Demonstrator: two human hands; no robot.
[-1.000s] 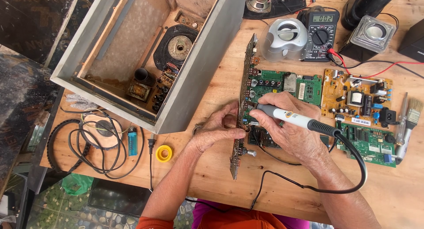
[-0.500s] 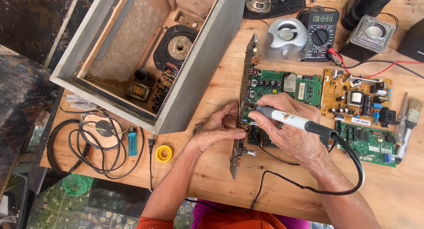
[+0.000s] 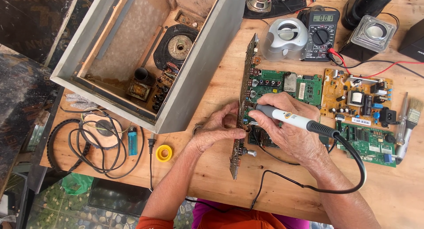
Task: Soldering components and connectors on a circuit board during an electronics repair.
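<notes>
1. Two hands are seen over a wooden tabletop (image 3: 221,176), at a narrow board (image 3: 242,118) that stands on its edge.
2. This board is pinched by the left hand (image 3: 218,128) at its near face, probably so that it is kept upright and steady; the grip is closed on the board.
3. A soldering iron (image 3: 291,120) is grasped by the right hand (image 3: 289,132) like a pen, and its tip is brought to the board just beside the left fingertips. Such a hold is judged to give fine control of the tip.
4. The black cord (image 3: 353,176) of the iron is left in a loose loop on the tabletop, well apart from the tip.
5. A green board (image 3: 309,88) lies flat under the right hand, and a yellow board (image 3: 353,98) lies just beside it.
6. A multimeter (image 3: 321,32) is placed near, behind the boards, and a grey box (image 3: 194,79) stands open at the left.
7. Compared with one second ago, the iron was lowered a little and its tip moved closer to the board; the left hand was kept in its place.
</notes>
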